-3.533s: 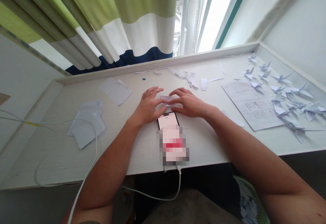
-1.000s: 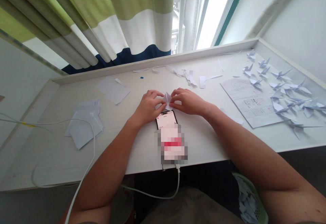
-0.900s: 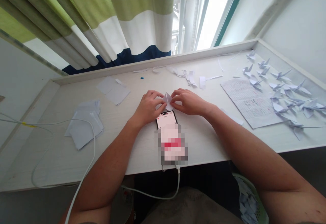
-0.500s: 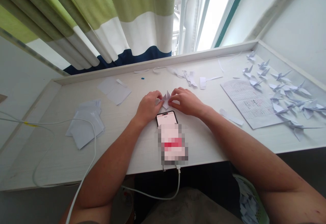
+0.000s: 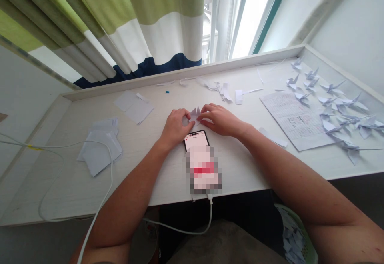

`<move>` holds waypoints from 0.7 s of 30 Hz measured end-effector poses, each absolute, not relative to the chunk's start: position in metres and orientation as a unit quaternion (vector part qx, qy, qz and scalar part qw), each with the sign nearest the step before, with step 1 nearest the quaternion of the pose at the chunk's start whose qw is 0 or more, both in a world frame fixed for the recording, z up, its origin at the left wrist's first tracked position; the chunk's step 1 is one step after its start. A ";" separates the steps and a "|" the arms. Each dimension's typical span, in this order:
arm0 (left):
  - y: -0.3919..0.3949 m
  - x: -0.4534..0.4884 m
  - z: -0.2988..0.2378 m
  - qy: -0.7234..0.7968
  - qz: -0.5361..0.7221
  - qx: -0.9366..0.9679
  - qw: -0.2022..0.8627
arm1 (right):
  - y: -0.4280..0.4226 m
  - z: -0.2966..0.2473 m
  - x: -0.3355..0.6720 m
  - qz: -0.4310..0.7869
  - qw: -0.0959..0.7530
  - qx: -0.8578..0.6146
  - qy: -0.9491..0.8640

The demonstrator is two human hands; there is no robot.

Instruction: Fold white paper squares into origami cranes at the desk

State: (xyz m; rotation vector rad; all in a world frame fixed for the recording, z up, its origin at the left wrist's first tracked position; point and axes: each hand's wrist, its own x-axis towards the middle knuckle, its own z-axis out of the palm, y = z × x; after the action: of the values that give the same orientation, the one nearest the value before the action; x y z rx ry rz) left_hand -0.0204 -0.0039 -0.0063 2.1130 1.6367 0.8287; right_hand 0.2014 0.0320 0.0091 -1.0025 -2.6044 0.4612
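Note:
A small folded piece of white paper (image 5: 195, 113) with two raised points sits on the white desk (image 5: 150, 164) between my hands. My left hand (image 5: 175, 127) is curled with its fingertips pinching the paper's left side. My right hand (image 5: 219, 119) presses and pinches the paper from the right. Just below both hands lies a phone (image 5: 200, 158) with its screen lit, plugged into a white cable (image 5: 192, 228).
A stack of white paper squares (image 5: 100, 146) lies at the left, two more sheets (image 5: 133, 107) behind it. Paper scraps (image 5: 225, 92) lie near the back ledge. A printed sheet (image 5: 295, 120) and several folded paper cranes (image 5: 342, 112) fill the right. A white cord (image 5: 60, 148) loops at the left.
The flat paper under my spread fingers has been folded up into a small form with raised points, and both hands have closed into a pinch on it. The view shifted slightly.

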 end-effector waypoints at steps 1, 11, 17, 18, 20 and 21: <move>-0.004 -0.020 -0.006 0.574 0.290 0.746 0.173 | 0.032 0.009 0.201 0.159 0.153 -0.353 -0.909; -0.004 -0.022 -0.007 0.556 0.290 0.757 0.182 | 0.033 0.003 0.197 0.186 0.209 -0.354 -0.893; -0.003 -0.022 -0.007 0.556 0.289 0.757 0.187 | 0.038 0.000 0.197 0.196 0.196 -0.355 -0.893; -0.003 -0.022 -0.007 0.556 0.289 0.756 0.189 | 0.039 0.000 0.196 0.194 0.200 -0.361 -0.890; -0.002 -0.022 -0.007 0.558 0.292 0.751 0.198 | 0.040 -0.002 0.192 0.196 0.210 -0.371 -0.883; -0.002 -0.023 -0.007 0.560 0.294 0.747 0.205 | 0.040 -0.003 0.191 0.199 0.214 -0.376 -0.879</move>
State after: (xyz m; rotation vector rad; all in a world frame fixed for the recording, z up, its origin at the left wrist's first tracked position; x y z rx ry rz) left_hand -0.0230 -0.0020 -0.0071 2.0834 1.5601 0.8211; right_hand 0.1907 0.0401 -0.0026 -1.0423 -2.4392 0.5521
